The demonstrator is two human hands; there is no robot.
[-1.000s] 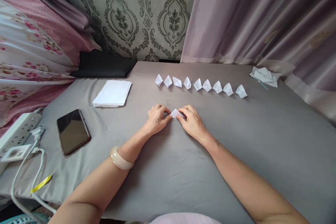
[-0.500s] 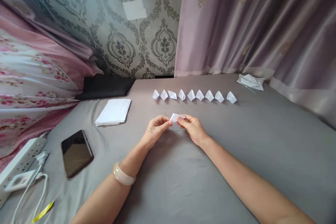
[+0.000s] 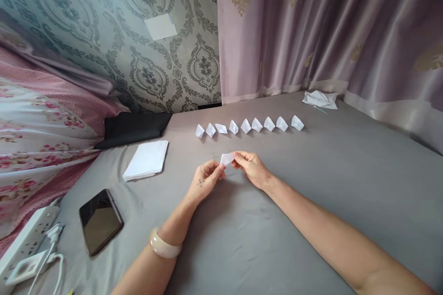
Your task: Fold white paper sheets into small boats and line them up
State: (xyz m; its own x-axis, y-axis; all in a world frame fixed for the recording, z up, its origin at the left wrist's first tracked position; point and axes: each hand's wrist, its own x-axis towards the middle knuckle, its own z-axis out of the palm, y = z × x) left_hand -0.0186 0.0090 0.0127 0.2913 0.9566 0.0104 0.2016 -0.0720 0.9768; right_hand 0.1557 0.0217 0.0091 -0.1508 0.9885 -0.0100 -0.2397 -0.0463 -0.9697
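A small folded piece of white paper is held between my two hands above the grey sheet. My left hand pinches its lower left edge between thumb and fingers. At its right end, my right hand grips it with thumb and forefinger. Fingers cover part of the paper's edges. Beyond my hands stands a row of several small folded paper boats; the third from the left, a flatter folded paper, looks lower than the others.
On the left lie a stack of white paper, a phone and a white power strip with cables. Behind the stack is a black cloth. Some white folded papers lie at the back right, near the curtain.
The view has tilted and shifted slightly. My right fingers have slid to the paper's right end, and more of the paper's face shows between my hands.
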